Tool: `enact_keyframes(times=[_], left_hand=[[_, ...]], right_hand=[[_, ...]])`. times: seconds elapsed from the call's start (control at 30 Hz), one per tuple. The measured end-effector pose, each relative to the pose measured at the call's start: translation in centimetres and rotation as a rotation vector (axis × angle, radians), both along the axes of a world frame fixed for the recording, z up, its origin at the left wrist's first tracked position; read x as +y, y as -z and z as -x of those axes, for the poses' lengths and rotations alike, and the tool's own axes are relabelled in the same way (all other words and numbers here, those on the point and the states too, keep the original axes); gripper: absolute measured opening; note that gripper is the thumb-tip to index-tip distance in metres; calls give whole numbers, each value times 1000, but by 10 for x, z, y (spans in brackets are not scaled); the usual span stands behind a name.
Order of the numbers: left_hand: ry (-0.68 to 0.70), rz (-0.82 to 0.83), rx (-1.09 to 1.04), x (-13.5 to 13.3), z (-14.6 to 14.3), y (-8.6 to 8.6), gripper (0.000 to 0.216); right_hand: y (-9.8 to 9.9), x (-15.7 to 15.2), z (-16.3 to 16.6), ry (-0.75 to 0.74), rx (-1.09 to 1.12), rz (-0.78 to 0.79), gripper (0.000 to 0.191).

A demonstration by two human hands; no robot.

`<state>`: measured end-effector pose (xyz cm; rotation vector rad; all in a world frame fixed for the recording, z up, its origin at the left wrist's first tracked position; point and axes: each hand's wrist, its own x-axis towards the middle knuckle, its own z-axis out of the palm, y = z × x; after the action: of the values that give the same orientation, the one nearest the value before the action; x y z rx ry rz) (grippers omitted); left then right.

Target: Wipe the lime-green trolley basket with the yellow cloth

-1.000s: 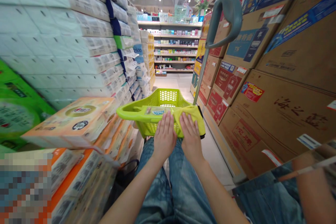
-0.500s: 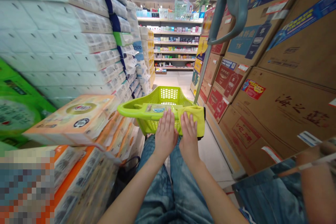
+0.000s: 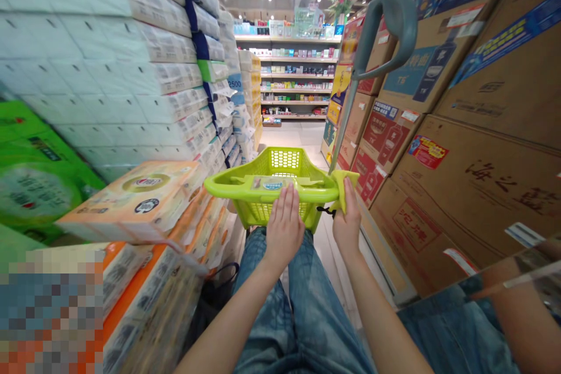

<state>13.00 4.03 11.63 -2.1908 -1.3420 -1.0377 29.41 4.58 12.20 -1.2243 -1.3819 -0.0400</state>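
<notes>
A lime-green plastic shopping basket (image 3: 280,166) stands on the aisle floor in front of my knees. My left hand (image 3: 284,227) lies flat on the basket's near rim, fingers together, holding nothing. My right hand (image 3: 347,217) has moved to the basket's right corner and grips a yellow-green cloth (image 3: 342,182), bunched up against the rim. A grey pull handle (image 3: 385,29) on a metal pole rises from the basket's right side.
Stacked tissue packs (image 3: 131,70) wall the left side, with orange packs (image 3: 140,198) jutting toward the basket. Cardboard cartons (image 3: 482,158) line the right. The aisle floor (image 3: 293,134) runs ahead to product shelves (image 3: 298,76). A reflective surface (image 3: 482,315) sits at lower right.
My right hand slid the cloth from the middle of the near rim to the basket's right corner and bunched it up. My left hand stayed on the rim.
</notes>
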Motion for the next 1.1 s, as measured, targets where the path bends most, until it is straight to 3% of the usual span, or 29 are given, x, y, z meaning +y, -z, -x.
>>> enact_keyframes(times=[0.13, 0.23, 0.33, 0.47, 0.53, 0.67, 0.77, 0.83, 0.93, 1.1], left_hand=[[12, -10, 11, 0, 3, 1, 77], [7, 5, 56, 1, 8, 1, 75], [-2, 26, 73, 1, 10, -1, 75], [10, 5, 52, 1, 5, -1, 75], [8, -1, 33, 1, 2, 0, 76], [-10, -3, 18, 2, -1, 3, 77], [-21, -8, 60, 3, 3, 5, 72], [-22, -3, 85, 3, 7, 5, 71], [-17, 1, 94, 3, 10, 2, 72], [-21, -13, 70, 2, 2, 1, 75]], right_hand=[[12, -20, 46, -5, -305, 6, 75], [19, -28, 59, -52, -464, 14, 71], [15, -22, 36, -34, -452, 12, 76], [-2, -3, -8, -16, -214, -5, 83], [-8, 2, -14, -16, -124, -9, 83], [-4, -7, 25, 67, -258, 20, 74], [5, -21, 60, 23, -444, 42, 68], [7, -26, 65, -19, -497, 34, 67], [4, -23, 40, -39, -490, 8, 69], [-8, -5, -8, 11, -269, -26, 76]])
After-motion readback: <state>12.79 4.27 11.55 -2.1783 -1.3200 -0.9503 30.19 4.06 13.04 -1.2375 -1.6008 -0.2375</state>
